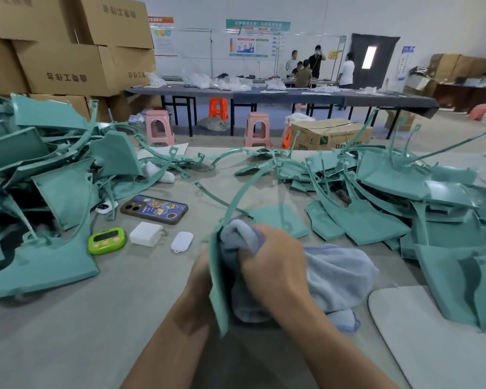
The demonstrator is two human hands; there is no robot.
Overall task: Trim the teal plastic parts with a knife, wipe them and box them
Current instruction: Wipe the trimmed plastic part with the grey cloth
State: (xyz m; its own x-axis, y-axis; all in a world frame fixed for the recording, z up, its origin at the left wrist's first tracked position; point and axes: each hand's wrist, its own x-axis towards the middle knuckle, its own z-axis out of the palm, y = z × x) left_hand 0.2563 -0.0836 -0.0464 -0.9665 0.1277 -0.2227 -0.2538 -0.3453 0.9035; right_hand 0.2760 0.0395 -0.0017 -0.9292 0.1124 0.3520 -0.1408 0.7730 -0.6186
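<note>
Two hands meet low over the middle of the grey felt-covered table [82,327], working on one teal plastic part [217,293], a flat panel with a long, thin curved arm. The panel stands on edge, likely so that its face turns toward the cloth. The left hand [199,276] lies against the panel's left side. Its fingers are hidden behind the plastic, so their hold cannot be told. The right hand [275,265] curls its fingers round a bunched pale blue towelling cloth [340,272] and presses the wad onto the panel. I judge this to be the wiping step. The cloth's loose end trails on the table.

Just beyond lie a lime-green digital timer [107,240], a white square charger block [146,233], a small white oval fob [182,241] and a dark phone in a cartoon case [155,209], out of the way of the work. More teal parts are heaped to the left [40,178] and to the right [404,197], probably sorted, though which heap is finished I cannot tell. No knife shows. Farther off, an open brown cardboard box [328,133] sits on the floor, and stacked cartons [68,66] stand at the left.
</note>
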